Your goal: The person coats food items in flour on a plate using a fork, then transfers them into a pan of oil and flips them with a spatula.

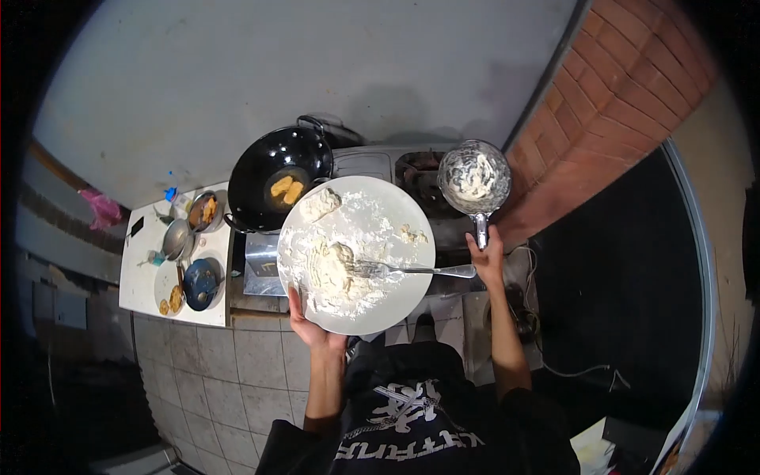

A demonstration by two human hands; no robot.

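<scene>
Fingers of the left hand (310, 326) curl under the near rim of the round white plate dusted with flour (396, 305), holding it up over the stove with the thumb on its edge. Just beyond those fingers, lumps of pale floured dough (328, 269) sit on the plate, and a metal fork (412, 270) lies across it, tines in the dough and handle pointing toward the right hand (487, 257). That hand is closed around the handle of the small steel saucepan smeared with white batter (473, 178), and seems to touch the fork's end too, though this is hard to tell.

With only one hand under one edge, the plate could tip, sliding the dough or fork off. Loose flour may spill onto the burner. Farther from the left fingers, the black wok holding two golden fried pieces in oil (281, 178) stands close by; anything dropped there could splash hot oil.

To the left stands a white side table (138, 297) crowded with small bowls (202, 283). Below is grey tiled floor (237, 372), behind a pale grey wall (237, 71), and at right a red brick pillar (625, 103).
</scene>
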